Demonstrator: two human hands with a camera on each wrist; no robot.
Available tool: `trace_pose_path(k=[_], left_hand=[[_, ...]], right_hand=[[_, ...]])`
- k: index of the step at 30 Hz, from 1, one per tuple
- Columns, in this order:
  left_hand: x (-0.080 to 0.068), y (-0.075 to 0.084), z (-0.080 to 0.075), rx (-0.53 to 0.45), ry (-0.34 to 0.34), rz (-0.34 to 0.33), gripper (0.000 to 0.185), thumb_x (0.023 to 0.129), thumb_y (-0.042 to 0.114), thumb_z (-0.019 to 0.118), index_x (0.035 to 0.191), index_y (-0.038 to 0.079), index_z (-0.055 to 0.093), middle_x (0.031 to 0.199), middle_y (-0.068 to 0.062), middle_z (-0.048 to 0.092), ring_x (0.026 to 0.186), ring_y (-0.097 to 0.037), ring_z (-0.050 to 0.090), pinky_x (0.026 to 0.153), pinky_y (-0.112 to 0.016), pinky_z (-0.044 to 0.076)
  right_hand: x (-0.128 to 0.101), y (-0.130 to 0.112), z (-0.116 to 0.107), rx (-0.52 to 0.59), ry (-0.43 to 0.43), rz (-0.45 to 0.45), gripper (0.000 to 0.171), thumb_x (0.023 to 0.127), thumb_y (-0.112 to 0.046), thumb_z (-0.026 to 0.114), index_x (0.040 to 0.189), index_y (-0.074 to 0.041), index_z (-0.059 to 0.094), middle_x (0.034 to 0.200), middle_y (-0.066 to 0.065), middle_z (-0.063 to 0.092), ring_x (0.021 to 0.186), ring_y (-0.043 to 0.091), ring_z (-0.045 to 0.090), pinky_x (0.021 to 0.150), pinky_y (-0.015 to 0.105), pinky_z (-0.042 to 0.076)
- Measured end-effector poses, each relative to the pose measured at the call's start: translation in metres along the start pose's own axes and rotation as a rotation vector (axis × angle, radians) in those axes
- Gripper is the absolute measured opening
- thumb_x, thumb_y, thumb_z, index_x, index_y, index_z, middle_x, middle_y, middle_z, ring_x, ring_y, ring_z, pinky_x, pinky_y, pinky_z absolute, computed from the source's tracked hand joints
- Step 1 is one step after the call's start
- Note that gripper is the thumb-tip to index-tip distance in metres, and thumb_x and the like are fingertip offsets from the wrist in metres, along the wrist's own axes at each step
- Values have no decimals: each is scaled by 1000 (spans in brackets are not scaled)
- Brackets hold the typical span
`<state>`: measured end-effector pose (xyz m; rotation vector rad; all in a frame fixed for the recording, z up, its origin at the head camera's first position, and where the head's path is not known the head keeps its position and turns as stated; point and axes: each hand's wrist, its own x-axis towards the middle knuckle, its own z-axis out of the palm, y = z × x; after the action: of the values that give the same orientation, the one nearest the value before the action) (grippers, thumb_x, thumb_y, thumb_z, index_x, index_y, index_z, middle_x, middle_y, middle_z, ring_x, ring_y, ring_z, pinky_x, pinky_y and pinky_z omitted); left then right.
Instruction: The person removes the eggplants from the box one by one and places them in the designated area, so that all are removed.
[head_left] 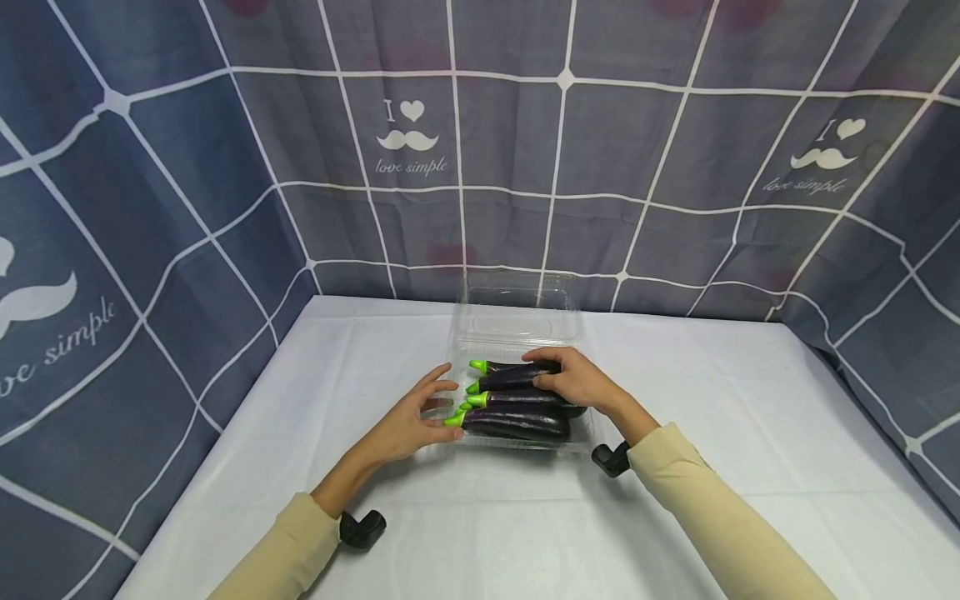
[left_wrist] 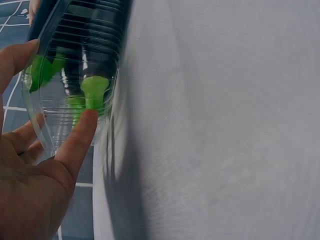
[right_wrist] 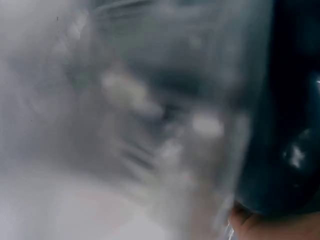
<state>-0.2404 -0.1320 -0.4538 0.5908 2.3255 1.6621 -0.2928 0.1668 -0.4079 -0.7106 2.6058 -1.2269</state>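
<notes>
Eggplants [head_left: 513, 423]: in the clear box [left_wrist: 54, 110], on the surface [head_left: 675, 400]
Left hand [head_left: 408, 425]: fingers loosely spread, touching the box's end
Right hand [head_left: 577, 379]: fingers grasping one eggplant's right end
Best handling: steady the box, nestle eggplants parallel

The white-covered table [head_left: 697, 400] bears a clear container [head_left: 517, 323].

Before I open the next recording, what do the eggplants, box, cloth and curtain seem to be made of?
Eggplants: smooth, glossy skin with bright highlights; real or imitation, I can't tell.
Box: likely plastic, clear and shiny; the eggplants show through its ribbed wall.
Cloth: matte white, probably fabric, judging by its creases.
Curtain: printed, dull fabric, perhaps synthetic, given its soft folds.
</notes>
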Motion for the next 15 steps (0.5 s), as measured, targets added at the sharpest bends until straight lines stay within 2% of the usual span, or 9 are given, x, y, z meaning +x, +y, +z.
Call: trace_pose_path(k=[6,15], left_hand=[[1,0,0,-1,-2,-7,73,82,15,82,143,-1,45,164,-4,11,133,-40,40,99,-48,48],[0,-1,-1,-3,-12,2,73,83,16,81,143,-1,44,164,-5,10,133,-40,40,98,-49,48]], right_hand=[[-2,-2,1,0,1,1,39,89,-1,63,128,2,63,126,20,63,117,32,56,100,50,43],[-2,0,1,11,4,-11,38,89,-1,64,127,3,63,126,19,63,115,33,56,100,50,42]])
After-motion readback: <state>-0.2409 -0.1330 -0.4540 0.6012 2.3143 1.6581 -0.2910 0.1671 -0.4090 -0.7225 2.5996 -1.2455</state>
